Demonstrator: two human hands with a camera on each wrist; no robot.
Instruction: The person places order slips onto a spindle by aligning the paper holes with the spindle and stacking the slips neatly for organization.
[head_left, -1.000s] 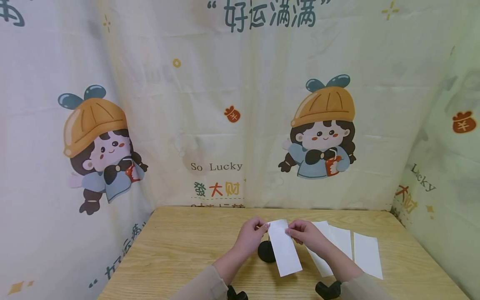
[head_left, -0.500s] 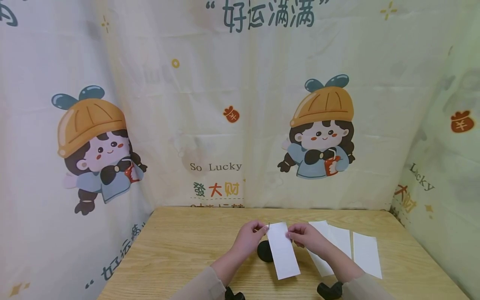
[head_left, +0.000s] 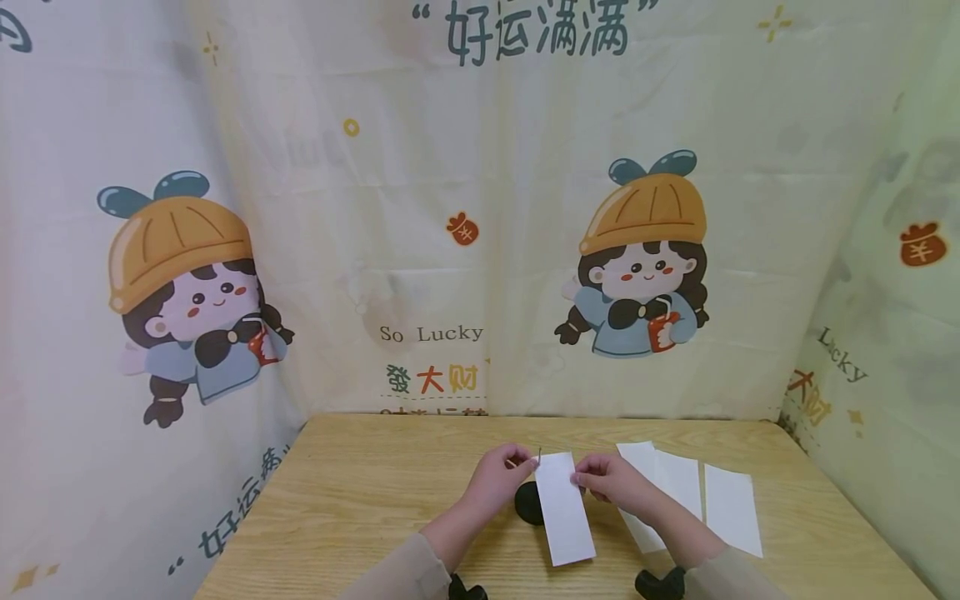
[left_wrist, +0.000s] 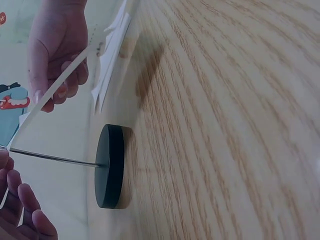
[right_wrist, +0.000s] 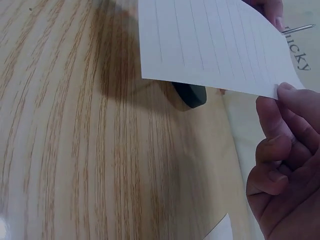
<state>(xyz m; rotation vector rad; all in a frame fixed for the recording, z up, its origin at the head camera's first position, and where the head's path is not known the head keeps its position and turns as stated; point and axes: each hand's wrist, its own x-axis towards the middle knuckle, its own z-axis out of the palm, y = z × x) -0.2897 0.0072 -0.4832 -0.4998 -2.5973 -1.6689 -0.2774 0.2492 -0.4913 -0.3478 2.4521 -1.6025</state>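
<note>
A white paper slip [head_left: 566,510] hangs between both hands, its lower end tilted toward me. My left hand [head_left: 497,481] pinches its far left corner; my right hand [head_left: 618,485] pinches the right edge, thumb on top. Under the slip stands a bill spike with a round black base [left_wrist: 109,166] and a thin upright metal rod [left_wrist: 57,158]. The rod meets the paper by the left fingertips, and its tip [right_wrist: 300,29] sticks out past the slip there. Whether it pierces the paper I cannot tell. Ruled lines cover the side of the slip [right_wrist: 210,45] facing the right wrist camera.
Several more white slips [head_left: 733,510] lie on the wooden table [head_left: 360,500] to the right, partly under my right forearm. A printed curtain [head_left: 420,275] stands behind the table and at both sides. Black devices [head_left: 660,583] sit at the wrists.
Both hands and the slip have come down slightly, and the slip's near end has swung a little left. The rod's tip now shows above the slip's far left corner.
</note>
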